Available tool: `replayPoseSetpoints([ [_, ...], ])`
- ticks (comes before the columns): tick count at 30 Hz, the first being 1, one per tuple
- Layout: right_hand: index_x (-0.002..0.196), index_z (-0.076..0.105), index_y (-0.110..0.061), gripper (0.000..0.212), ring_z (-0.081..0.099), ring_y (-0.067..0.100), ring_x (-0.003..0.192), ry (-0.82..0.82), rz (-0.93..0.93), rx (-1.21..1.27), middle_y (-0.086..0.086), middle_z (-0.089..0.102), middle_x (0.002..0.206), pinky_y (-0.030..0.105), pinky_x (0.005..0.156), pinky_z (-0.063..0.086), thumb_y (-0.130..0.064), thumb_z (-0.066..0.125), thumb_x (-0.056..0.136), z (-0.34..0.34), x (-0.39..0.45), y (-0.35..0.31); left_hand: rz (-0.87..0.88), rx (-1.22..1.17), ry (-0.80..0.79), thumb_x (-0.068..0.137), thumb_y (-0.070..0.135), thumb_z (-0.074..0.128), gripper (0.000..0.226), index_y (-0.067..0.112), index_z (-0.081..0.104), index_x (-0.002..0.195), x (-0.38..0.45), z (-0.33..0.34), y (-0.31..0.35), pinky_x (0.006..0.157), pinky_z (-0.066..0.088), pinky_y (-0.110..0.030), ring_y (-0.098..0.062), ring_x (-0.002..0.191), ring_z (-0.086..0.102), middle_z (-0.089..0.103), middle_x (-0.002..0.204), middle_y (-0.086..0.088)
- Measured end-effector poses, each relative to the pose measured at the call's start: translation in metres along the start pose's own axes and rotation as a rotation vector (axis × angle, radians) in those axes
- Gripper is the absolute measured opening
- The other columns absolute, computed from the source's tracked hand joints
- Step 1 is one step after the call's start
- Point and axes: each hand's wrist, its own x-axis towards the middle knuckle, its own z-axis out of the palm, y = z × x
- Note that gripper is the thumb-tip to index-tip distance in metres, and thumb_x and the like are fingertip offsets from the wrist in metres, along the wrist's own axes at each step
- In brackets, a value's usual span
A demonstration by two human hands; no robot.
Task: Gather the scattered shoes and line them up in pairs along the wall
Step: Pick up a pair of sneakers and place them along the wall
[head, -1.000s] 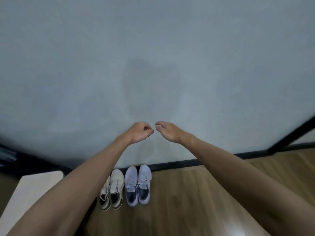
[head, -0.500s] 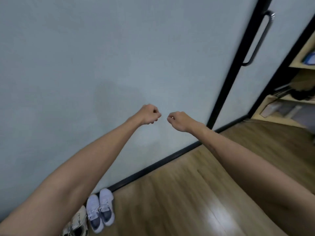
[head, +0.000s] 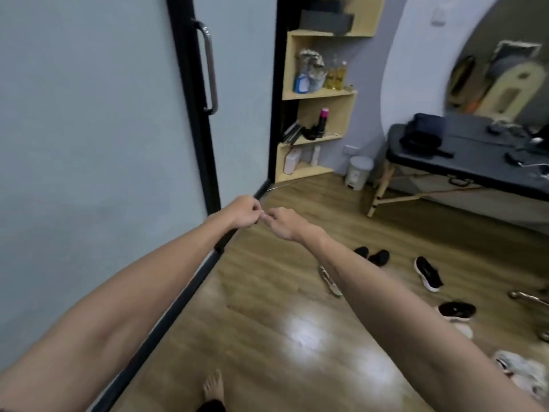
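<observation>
Both hands were held out in front at chest height, and neither carried a shoe. The left hand (head: pixel 245 212) was curled loosely, fingers bent toward the palm, and the right hand (head: pixel 283 223) was likewise half-closed, its fingertips nearly touching those of the left; nothing showed between them, so both looked empty. The wall (head: pixel 89 144) ran down the left side with its dark baseboard (head: pixel 178 295), and the strip of floor (head: pixel 267 307) beside it held no shoes in this view, so no finished row could be seen from here. The work still waiting lay to the right, well apart from the wall: a pair of small black shoes (head: pixel 371 255) sat close together, a black sneaker (head: pixel 427 273) with a white sole lay alone beyond them, a light shoe (head: pixel 329 279) was partly hidden behind the right forearm, a black-and-white shoe (head: pixel 456 312) lay nearer the camera, and a pale shoe (head: pixel 523 370) rested at the lower right edge. By my reckoning at least five or six shoes remained scattered, so a fair share of the gathering was still undone. The likely next step was to go to the nearest of them, match its mate, and carry both to the baseboard. A bare foot (head: pixel 213 388) stood at the bottom edge.
</observation>
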Motion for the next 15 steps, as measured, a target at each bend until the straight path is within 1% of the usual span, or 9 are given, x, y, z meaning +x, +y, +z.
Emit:
replayPoseSetpoints([
  [2, 0.109, 0.062, -0.002, 0.045, 0.054, 0.036, 0.115, 0.027, 0.094, 0.006, 0.023, 0.061, 0.121, 0.033, 0.086, 0.039, -0.038, 0.037, 0.102, -0.02, 0.002, 0.049, 0.055, 0.019, -0.063, 0.091, 0.027, 0.057, 0.022, 0.011, 0.069, 0.082, 0.038, 0.022, 0.03, 0.071, 0.051, -0.027, -0.017, 0.069, 0.061, 0.071, 0.082, -0.008],
  [4, 0.112, 0.062, -0.003, 0.042, 0.054, 0.036, 0.115, 0.051, 0.192, 0.029, 0.022, 0.061, 0.122, 0.033, 0.086, 0.039, -0.037, 0.038, 0.101, -0.039, 0.004, 0.096, 0.107, 0.049, -0.111, 0.091, 0.028, 0.057, 0.024, 0.008, 0.07, 0.086, 0.074, 0.043, 0.058, 0.073, 0.053, -0.027, -0.021, 0.067, 0.063, 0.073, 0.084, -0.01],
  [8, 0.113, 0.063, -0.005, 0.043, 0.055, 0.035, 0.115, 0.124, 0.394, 0.052, 0.021, 0.061, 0.123, 0.033, 0.089, 0.04, -0.038, 0.04, 0.1, -0.083, 0.01, 0.179, 0.22, 0.089, -0.191, 0.092, 0.026, 0.057, 0.025, 0.006, 0.071, 0.089, 0.152, 0.076, 0.114, 0.066, 0.049, -0.021, -0.021, 0.064, 0.062, 0.072, 0.089, -0.013],
  [10, 0.119, 0.062, -0.005, 0.044, 0.054, 0.033, 0.118, 0.152, 0.483, 0.066, 0.019, 0.06, 0.127, 0.033, 0.094, 0.041, -0.039, 0.04, 0.1, -0.107, 0.013, 0.213, 0.288, 0.102, -0.248, 0.093, 0.025, 0.055, 0.024, 0.007, 0.071, 0.09, 0.191, 0.09, 0.143, 0.06, 0.048, -0.022, -0.018, 0.064, 0.061, 0.072, 0.088, -0.012],
  [12, 0.127, 0.058, -0.006, 0.047, 0.054, 0.031, 0.12, 0.167, 0.575, 0.103, 0.017, 0.058, 0.13, 0.036, 0.099, 0.04, -0.039, 0.039, 0.1, -0.128, 0.013, 0.243, 0.353, 0.118, -0.312, 0.094, 0.025, 0.055, 0.022, 0.008, 0.07, 0.09, 0.225, 0.103, 0.171, 0.052, 0.045, -0.022, -0.017, 0.064, 0.062, 0.072, 0.087, -0.01],
  [15, 0.126, 0.058, -0.005, 0.047, 0.054, 0.032, 0.118, 0.228, 0.663, 0.138, 0.018, 0.059, 0.129, 0.039, 0.099, 0.043, -0.039, 0.039, 0.1, -0.153, 0.014, 0.289, 0.442, 0.148, -0.383, 0.094, 0.026, 0.055, 0.02, 0.013, 0.068, 0.087, 0.275, 0.125, 0.211, 0.051, 0.043, -0.022, -0.015, 0.067, 0.063, 0.069, 0.085, -0.006],
])
